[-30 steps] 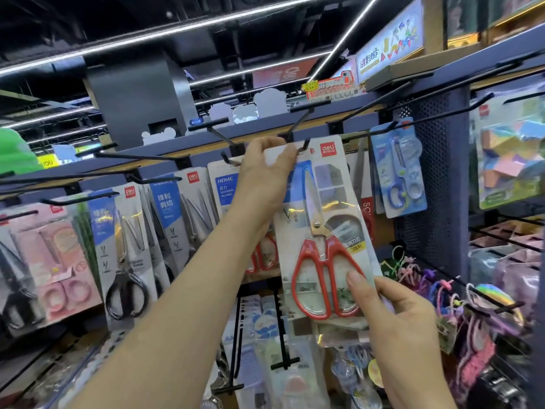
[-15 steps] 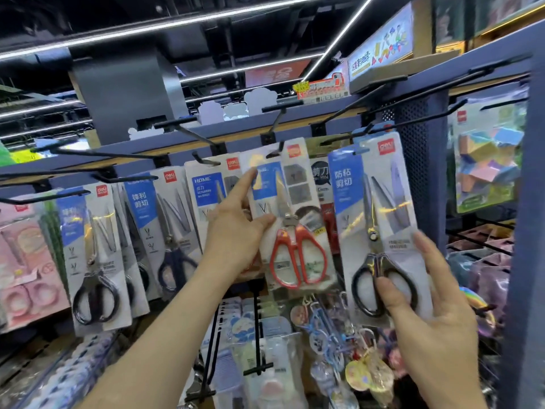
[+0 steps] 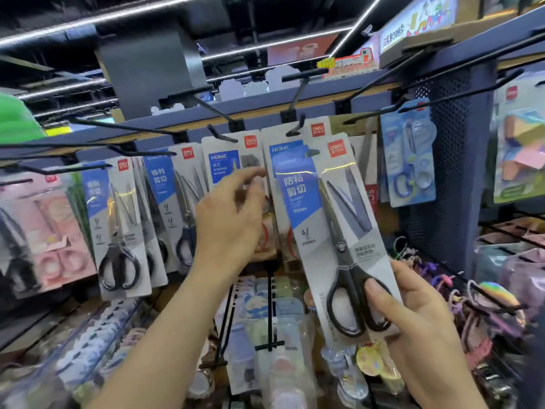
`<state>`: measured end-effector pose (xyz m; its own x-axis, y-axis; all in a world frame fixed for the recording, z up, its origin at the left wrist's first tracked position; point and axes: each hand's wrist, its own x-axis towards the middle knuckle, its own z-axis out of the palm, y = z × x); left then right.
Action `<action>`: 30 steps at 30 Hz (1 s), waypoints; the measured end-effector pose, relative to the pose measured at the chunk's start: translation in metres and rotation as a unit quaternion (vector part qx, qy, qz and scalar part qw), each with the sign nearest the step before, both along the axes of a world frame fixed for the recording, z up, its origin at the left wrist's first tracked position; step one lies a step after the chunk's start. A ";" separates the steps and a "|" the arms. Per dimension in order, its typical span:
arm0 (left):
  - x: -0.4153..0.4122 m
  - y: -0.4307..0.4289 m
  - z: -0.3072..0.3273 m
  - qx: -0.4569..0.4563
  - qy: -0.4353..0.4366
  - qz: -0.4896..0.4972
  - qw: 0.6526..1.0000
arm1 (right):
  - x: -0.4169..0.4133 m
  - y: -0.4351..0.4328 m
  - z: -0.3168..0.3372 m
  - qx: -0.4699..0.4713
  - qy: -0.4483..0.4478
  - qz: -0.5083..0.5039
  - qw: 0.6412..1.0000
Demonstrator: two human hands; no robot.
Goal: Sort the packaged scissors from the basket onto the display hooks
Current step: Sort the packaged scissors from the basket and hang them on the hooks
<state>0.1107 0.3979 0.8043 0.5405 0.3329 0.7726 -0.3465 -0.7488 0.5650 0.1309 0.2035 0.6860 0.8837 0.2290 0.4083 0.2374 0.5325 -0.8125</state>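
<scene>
My right hand (image 3: 413,317) pinches the bottom of a pack of black-handled scissors (image 3: 333,231) with a blue label, tilted to the left in front of the rack. Its top overlaps the hanging red-handled scissors pack (image 3: 283,149). My left hand (image 3: 233,222) hovers in front of the hanging HOME pack (image 3: 227,163), fingers loosely spread and blurred, holding nothing. A black display hook (image 3: 295,125) sticks out above the held pack. The basket is out of view.
More scissors packs (image 3: 118,225) hang on hooks to the left, pink ones (image 3: 44,237) at the far left, and a blue pair (image 3: 408,152) to the right. A perforated dark post (image 3: 448,172) stands on the right. Small goods and keychains (image 3: 472,305) fill the lower rows.
My right hand has brought the black-handled pack left and tilted it over the red-handled pack. My left hand has let go of the red-handled pack and moved left.
</scene>
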 end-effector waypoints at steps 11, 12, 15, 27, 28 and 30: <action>-0.075 0.066 0.002 -0.276 -0.050 -0.181 0.943 | -0.036 0.068 0.022 -0.134 -0.108 0.095 0.980; -0.083 0.076 0.000 -0.285 -0.052 -0.173 0.941 | -0.043 0.077 0.025 -0.156 -0.127 0.099 0.974; -0.107 0.109 -0.006 -0.294 -0.058 -0.147 0.943 | -0.063 0.109 0.029 -0.251 -0.160 0.092 0.950; -0.203 0.262 -0.006 -0.362 -0.076 -0.149 0.917 | -0.152 0.279 0.022 -0.303 -0.191 0.006 0.933; -0.208 0.275 -0.004 -0.375 -0.083 -0.153 0.911 | -0.158 0.290 0.023 -0.315 -0.171 0.027 0.933; -0.215 0.299 0.000 -0.387 -0.094 -0.143 0.906 | -0.168 0.314 0.021 -0.338 -0.133 0.084 0.928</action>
